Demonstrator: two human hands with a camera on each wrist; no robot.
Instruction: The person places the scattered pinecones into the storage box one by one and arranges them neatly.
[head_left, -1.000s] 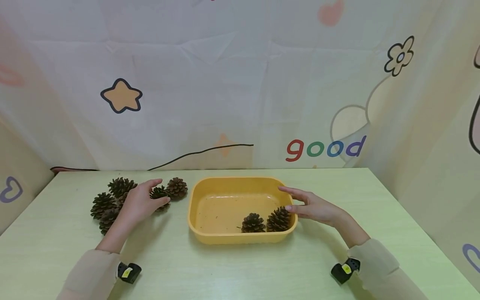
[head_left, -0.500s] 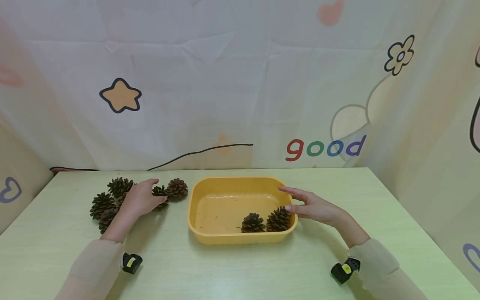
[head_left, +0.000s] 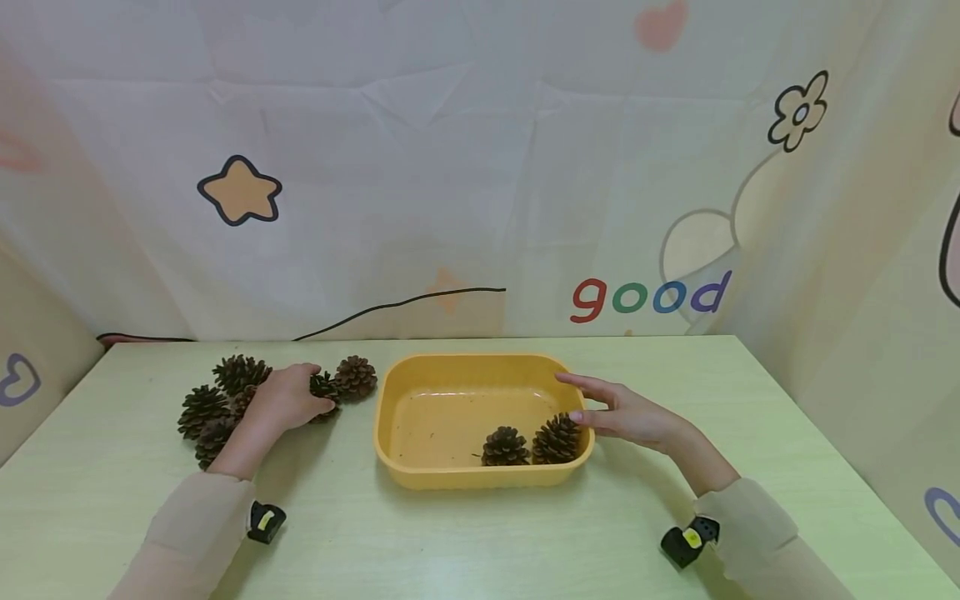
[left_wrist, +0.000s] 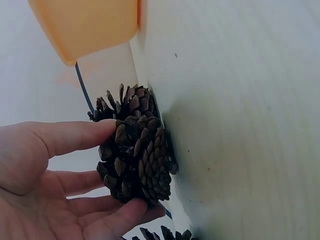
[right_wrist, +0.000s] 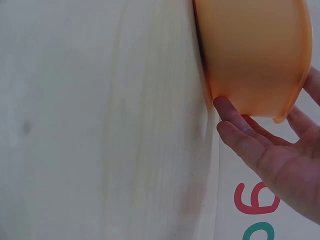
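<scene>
My left hand [head_left: 285,398] has its thumb and fingers round a dark brown pine cone [left_wrist: 135,162], left of the yellow basin [head_left: 480,477]. Thumb on one side and fingertips on the other press its scales in the left wrist view. Just beyond it another pine cone [head_left: 355,378] sits on the table. At the basin's right end, my right hand [head_left: 637,417] rests with extended fingers against the rim and outer wall [right_wrist: 255,55]. Two pine cones lie in the basin's near right corner: a smaller one [head_left: 506,447] and a larger one [head_left: 557,439] beside my right thumb.
Several more pine cones [head_left: 204,410] are grouped at the left of the pale table [head_left: 480,542], partly behind my left hand and forearm. A printed cloth [head_left: 420,183] hangs behind the table and along both sides.
My left hand has moved slightly in on the pine cone, and its fingers have closed round it. The right hand and the basin have stayed in place.
</scene>
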